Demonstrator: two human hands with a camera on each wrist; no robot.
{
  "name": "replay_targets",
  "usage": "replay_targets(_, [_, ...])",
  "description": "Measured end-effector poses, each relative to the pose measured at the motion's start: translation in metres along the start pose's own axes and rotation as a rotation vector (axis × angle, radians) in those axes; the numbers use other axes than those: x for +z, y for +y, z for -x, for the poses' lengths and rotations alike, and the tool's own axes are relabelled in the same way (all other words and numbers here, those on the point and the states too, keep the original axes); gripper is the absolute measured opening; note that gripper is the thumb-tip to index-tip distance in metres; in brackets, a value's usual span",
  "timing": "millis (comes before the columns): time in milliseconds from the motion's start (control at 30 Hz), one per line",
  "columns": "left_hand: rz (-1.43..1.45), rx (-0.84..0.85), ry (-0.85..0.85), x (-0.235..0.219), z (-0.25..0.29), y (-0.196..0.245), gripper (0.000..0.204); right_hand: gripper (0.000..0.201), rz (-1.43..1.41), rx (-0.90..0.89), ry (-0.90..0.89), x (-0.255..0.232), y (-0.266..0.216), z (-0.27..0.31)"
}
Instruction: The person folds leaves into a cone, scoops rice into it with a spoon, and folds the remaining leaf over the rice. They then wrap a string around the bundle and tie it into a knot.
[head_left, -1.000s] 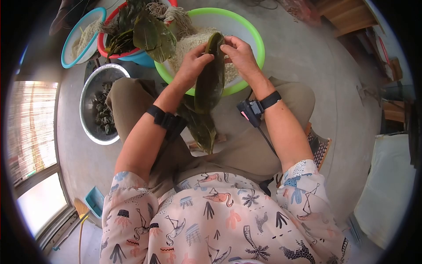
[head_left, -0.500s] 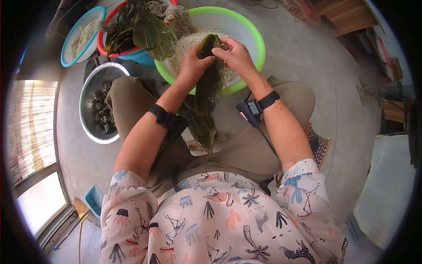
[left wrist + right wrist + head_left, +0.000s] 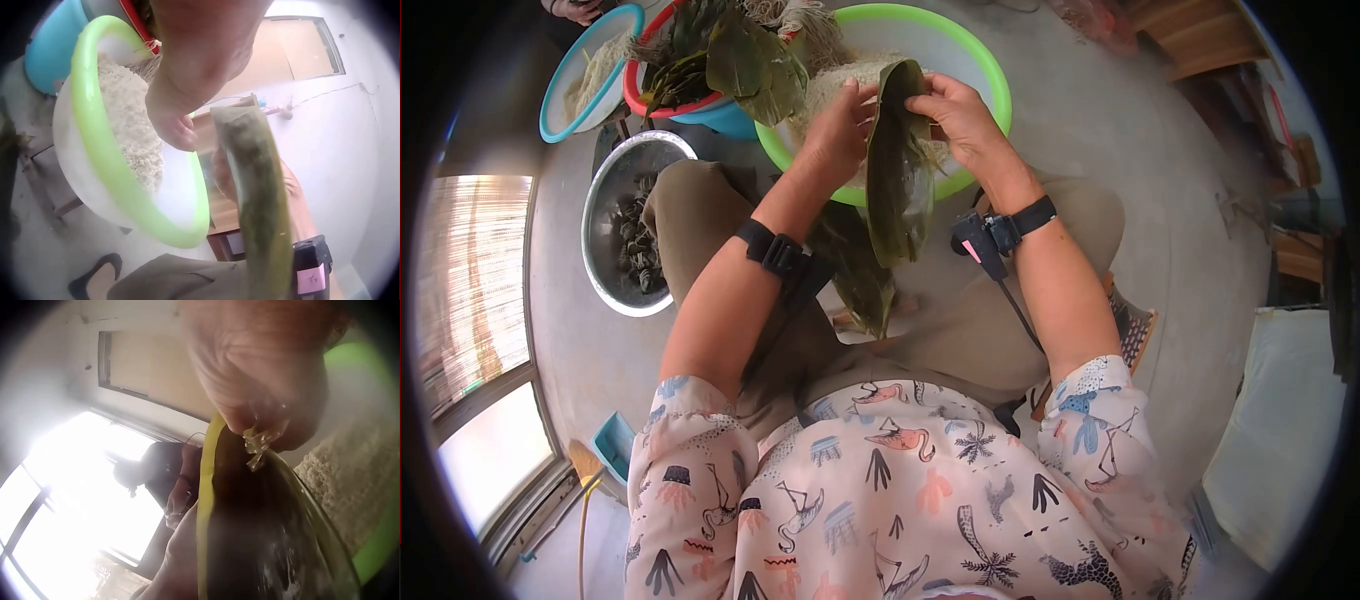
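My right hand (image 3: 965, 125) pinches the upper end of a long, wet green bamboo leaf (image 3: 900, 190), which hangs down over the near rim of a green-rimmed basin (image 3: 1000, 90). Thumb on its face, fingers behind. A small glossy torn shred (image 3: 256, 447) shows at the right fingertips in the right wrist view. Just left of the leaf is my left hand (image 3: 837, 135), its fingers loosely bent; in the left wrist view a gap separates its fingertips from the leaf. White rice (image 3: 128, 115) fills part of the basin. More leaves (image 3: 855, 270) hang between the knees.
At the left stands a metal basin (image 3: 600, 265) holding several dark wrapped bundles (image 3: 638, 240). A red-rimmed tub (image 3: 635, 90) with leaves and strings and a blue-rimmed basin (image 3: 550, 105) stand at the back left. Another person (image 3: 169, 469) is beyond, near the bright window.
The left hand has come off the leaf and stands beside it. The leaf has shifted right with the right hand and turned more of its broad face up.
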State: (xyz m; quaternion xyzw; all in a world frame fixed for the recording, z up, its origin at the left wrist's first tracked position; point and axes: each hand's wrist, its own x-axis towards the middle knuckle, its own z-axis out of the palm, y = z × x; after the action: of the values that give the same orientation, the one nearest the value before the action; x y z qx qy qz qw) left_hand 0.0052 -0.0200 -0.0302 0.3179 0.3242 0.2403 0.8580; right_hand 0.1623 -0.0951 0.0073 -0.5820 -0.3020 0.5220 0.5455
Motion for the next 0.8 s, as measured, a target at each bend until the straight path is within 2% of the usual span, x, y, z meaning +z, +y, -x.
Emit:
replay_targets(67, [0.074,-0.043,-0.022,0.006,0.004,-0.001,0.055,0.03,-0.02,0.015,-0.025,0.002,0.006,-0.003])
replay_targets(167, [-0.013,-0.049,0.027,0.011,0.006,-0.004,0.05,0.036,0.032,-0.068,-0.032,0.002,0.02,-0.01])
replay_targets(233, [0.029,-0.04,0.078,0.012,0.004,-0.006,0.047,0.047,0.379,-0.219,0.066,0.005,0.018,-0.009])
replay_targets(267, [0.027,-0.039,0.076,0.011,0.003,-0.007,0.047,0.047,0.379,-0.222,0.068,0.008,0.018,-0.007])
replay_targets(333, [0.08,-0.058,0.117,0.014,0.004,-0.005,0.045,0.059,0.627,-0.321,0.182,0.017,0.008,0.004])
replay_targets(433, [0.153,-0.039,0.094,0.004,-0.003,-0.007,0.045,0.062,0.757,-0.4,0.169,0.023,0.006,0.011])
replay_targets(533, [0.276,-0.015,0.174,0.014,0.005,-0.002,0.034,0.065,0.744,-0.412,0.115,0.026,0.011,0.016])
replay_targets(667, [0.188,-0.003,0.248,-0.01,-0.003,-0.006,0.043,0.064,0.708,-0.39,0.077,0.02,0.017,0.016])
replay_targets(733, [0.178,-0.06,0.274,-0.021,-0.001,-0.005,0.04,0.052,0.539,-0.285,0.0,0.013,0.017,0.016])
replay_targets(767, [0.178,-0.061,0.273,-0.026,0.0,-0.005,0.04,0.052,0.541,-0.285,0.001,0.006,0.018,0.012])
replay_targets(800, [0.191,-0.061,0.227,-0.028,0.006,-0.003,0.038,0.042,0.555,-0.3,0.01,-0.002,0.017,0.006])
